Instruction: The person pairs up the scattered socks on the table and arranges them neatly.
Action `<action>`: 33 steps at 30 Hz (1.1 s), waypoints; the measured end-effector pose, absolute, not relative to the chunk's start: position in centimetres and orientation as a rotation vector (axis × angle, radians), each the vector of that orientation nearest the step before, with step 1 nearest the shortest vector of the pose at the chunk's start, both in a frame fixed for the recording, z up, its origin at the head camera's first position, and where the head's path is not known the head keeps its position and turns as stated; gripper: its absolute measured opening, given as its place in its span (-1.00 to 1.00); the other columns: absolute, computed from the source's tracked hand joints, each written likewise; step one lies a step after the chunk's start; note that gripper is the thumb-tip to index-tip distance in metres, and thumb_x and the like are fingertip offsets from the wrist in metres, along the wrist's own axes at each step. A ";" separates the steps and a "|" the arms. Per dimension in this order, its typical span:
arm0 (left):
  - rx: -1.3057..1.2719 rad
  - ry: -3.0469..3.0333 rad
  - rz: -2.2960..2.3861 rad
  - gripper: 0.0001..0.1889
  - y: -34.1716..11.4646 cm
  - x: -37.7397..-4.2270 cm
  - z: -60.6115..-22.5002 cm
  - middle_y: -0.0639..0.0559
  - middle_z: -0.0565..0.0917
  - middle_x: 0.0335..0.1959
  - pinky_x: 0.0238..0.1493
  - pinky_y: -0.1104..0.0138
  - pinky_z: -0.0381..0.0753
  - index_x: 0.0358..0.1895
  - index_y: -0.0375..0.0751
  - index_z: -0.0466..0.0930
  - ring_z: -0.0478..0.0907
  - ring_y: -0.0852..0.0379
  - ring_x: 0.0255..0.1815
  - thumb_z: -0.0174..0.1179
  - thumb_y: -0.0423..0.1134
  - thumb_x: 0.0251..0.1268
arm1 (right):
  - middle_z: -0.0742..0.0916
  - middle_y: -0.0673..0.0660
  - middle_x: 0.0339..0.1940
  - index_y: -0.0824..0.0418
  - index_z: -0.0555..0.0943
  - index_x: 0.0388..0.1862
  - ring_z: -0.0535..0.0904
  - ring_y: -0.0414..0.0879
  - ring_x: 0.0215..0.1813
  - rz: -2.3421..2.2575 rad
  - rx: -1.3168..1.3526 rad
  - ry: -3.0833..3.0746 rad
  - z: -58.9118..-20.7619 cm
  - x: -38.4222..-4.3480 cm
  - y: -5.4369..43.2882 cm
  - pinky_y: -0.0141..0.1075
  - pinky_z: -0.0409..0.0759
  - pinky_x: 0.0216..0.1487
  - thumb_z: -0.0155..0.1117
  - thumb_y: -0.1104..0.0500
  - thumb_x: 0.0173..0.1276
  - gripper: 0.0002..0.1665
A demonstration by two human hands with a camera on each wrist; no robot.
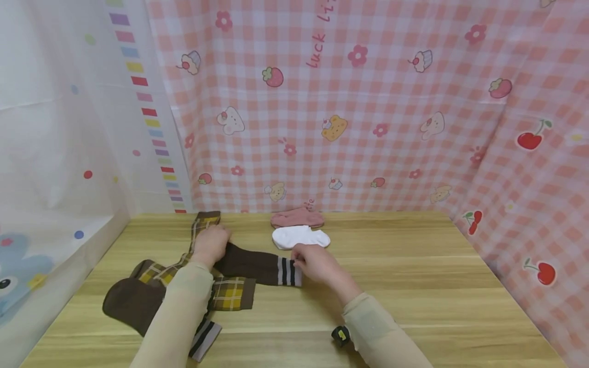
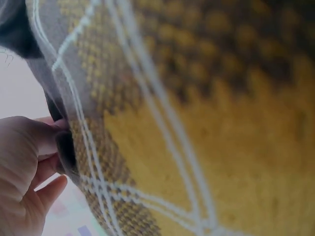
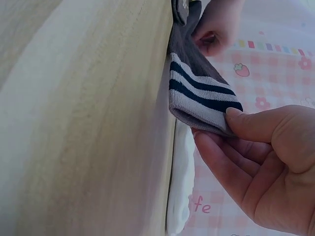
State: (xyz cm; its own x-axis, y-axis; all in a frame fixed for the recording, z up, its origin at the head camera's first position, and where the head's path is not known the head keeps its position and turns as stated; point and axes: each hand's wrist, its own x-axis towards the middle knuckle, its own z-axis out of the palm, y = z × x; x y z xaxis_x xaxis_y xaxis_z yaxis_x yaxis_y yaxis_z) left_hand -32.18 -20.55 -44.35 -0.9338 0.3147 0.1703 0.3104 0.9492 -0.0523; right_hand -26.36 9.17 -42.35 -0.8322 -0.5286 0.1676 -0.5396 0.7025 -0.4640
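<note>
A dark brown sock with a grey-and-black striped cuff stretches between both hands. My right hand pinches the cuff's corner between thumb and fingers, lifting that edge off the table. At the sock's other end, my left hand pinches dark fabric; its fingertips are partly hidden in the left wrist view. Beneath and around the left arm lie yellow-and-brown plaid socks, one filling much of the left wrist view. Another brown sock lies to the left, and a striped cuff sticks out below the forearm.
A white sock lies just beyond the right hand, with pink socks behind it by the curtain. Near the right sleeve sits a small black object with a yellow patch. Everything lies on a wood-grain table.
</note>
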 end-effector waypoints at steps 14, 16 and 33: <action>-0.581 -2.802 -0.228 -0.88 -22.3 -31.4 -42.2 -0.08 0.60 -0.44 -0.37 0.03 0.56 -0.30 -0.20 0.47 0.59 -0.12 -0.37 0.22 -0.45 0.31 | 0.66 0.01 -0.40 0.21 0.60 -0.30 0.55 -0.14 -0.30 0.872 0.823 -2.786 -41.4 -26.5 10.7 -0.22 0.56 -0.21 0.31 0.38 0.33 -0.91; -0.615 -2.769 -0.251 -0.87 -22.4 -31.1 -41.6 -0.09 0.59 -0.44 -0.35 0.04 0.56 -0.29 -0.22 0.46 0.59 -0.13 -0.36 0.22 -0.46 0.30 | 0.66 0.02 -0.39 0.22 0.59 -0.29 0.56 -0.13 -0.31 0.898 0.803 -2.777 -41.0 -26.5 11.0 -0.21 0.57 -0.22 0.30 0.37 0.34 -0.92; -0.733 -2.662 -0.581 -0.95 -20.6 -29.3 -38.1 -0.06 0.62 -0.31 -0.19 0.06 0.60 -0.22 -0.23 0.55 0.60 -0.05 -0.27 0.24 -0.40 0.36 | 0.65 0.11 -0.41 0.30 0.57 -0.15 0.46 -0.12 -0.48 1.153 0.636 -2.591 -37.2 -25.5 15.5 -0.27 0.47 -0.46 0.20 0.33 0.45 -0.95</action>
State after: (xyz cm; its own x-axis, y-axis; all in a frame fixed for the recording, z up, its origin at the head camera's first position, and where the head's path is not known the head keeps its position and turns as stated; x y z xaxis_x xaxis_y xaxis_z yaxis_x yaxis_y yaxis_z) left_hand -29.31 -20.62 -38.12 -0.8179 0.4128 0.4008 0.5422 0.7860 0.2969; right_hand -25.49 15.53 -37.25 -0.8780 -0.2924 0.3789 -0.4772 0.5950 -0.6467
